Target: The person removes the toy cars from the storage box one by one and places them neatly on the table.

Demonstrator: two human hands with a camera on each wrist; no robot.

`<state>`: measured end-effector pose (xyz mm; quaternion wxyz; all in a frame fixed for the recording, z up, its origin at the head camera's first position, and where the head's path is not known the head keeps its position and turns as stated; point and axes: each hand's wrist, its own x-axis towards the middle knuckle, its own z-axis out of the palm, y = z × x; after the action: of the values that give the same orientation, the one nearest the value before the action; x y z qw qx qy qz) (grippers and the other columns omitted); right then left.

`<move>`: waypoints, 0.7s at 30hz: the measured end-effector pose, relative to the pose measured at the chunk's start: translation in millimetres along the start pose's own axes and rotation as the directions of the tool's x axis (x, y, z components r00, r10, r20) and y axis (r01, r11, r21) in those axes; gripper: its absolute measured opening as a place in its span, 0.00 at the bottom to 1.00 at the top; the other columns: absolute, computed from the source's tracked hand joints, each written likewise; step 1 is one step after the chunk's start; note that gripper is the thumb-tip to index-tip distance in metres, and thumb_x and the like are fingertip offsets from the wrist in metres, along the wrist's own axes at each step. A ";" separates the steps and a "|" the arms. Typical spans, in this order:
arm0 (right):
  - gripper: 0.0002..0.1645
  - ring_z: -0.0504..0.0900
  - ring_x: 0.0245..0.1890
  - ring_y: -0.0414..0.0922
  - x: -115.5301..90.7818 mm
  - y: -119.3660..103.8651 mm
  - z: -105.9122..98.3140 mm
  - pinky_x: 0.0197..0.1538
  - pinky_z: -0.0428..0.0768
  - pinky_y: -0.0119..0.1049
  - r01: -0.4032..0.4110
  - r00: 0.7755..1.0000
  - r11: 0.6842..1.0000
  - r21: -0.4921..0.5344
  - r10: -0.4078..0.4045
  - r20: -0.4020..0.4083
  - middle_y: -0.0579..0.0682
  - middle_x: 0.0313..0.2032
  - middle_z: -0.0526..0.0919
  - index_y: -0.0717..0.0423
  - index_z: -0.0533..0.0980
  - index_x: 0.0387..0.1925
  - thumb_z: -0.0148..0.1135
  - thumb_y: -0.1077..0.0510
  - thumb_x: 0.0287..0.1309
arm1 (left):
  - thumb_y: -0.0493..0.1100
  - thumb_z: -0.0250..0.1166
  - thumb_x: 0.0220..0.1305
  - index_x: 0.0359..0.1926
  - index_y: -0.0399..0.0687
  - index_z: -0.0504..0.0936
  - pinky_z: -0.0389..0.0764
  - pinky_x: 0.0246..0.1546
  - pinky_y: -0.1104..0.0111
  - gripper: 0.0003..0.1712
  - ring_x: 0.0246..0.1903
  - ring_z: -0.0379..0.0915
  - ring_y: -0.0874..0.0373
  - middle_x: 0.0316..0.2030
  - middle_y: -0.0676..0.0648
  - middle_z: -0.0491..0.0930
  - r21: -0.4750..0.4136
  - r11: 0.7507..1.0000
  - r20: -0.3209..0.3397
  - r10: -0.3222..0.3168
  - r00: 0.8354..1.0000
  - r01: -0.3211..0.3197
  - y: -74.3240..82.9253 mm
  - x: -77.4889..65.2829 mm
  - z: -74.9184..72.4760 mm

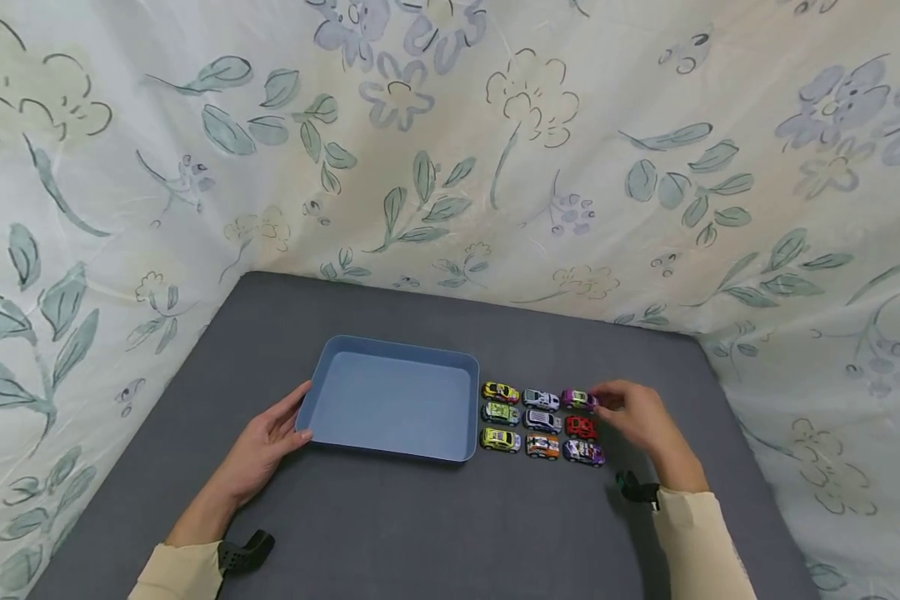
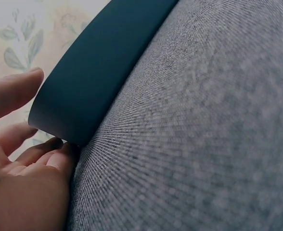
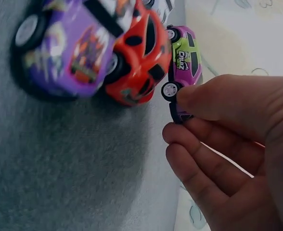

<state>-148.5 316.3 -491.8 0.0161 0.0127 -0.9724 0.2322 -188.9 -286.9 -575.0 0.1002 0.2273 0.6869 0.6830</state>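
A blue rectangular tray (image 1: pixel 401 403) lies on the grey table. At its left end my left hand (image 1: pixel 263 439) rests, fingertips and thumb spread against the outer wall; in the left wrist view the fingers (image 2: pixel 59 156) touch the low edge of the tray's corner (image 2: pixel 79 91). Several small toy cars stand in rows right of the tray. My right hand (image 1: pixel 637 415) pinches the rear of the purple and green toy car (image 3: pixel 186 60) at the back right of the group. Beside that car stand a red toy car (image 1: pixel 581 427) and a purple toy car (image 1: pixel 584 452).
Closer to the tray stand yellow and green toy cars (image 1: pixel 501 440); silver-white toy cars (image 1: pixel 542 400) and an orange toy car (image 1: pixel 542 447) fill the middle column. Floral cloth (image 1: pixel 450 167) hangs behind and at both sides of the grey table (image 1: pixel 420 533).
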 end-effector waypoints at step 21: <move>0.16 0.89 0.48 0.60 2.6 6.9 13.4 0.47 0.89 0.58 -0.038 0.999 0.999 0.026 0.037 0.032 0.59 0.49 0.89 0.61 0.87 0.55 0.73 0.67 0.67 | 0.29 0.61 0.80 0.85 0.31 0.52 0.62 0.71 0.83 0.42 0.82 0.50 0.59 0.83 0.27 0.47 0.019 1.000 -0.020 -0.010 1.000 0.010 3.9 -2.0 -2.1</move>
<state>-151.7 316.3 -506.7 -0.0039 -0.0017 -0.9694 0.2453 -187.4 -289.8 -571.4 0.0943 0.2179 0.6955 0.6781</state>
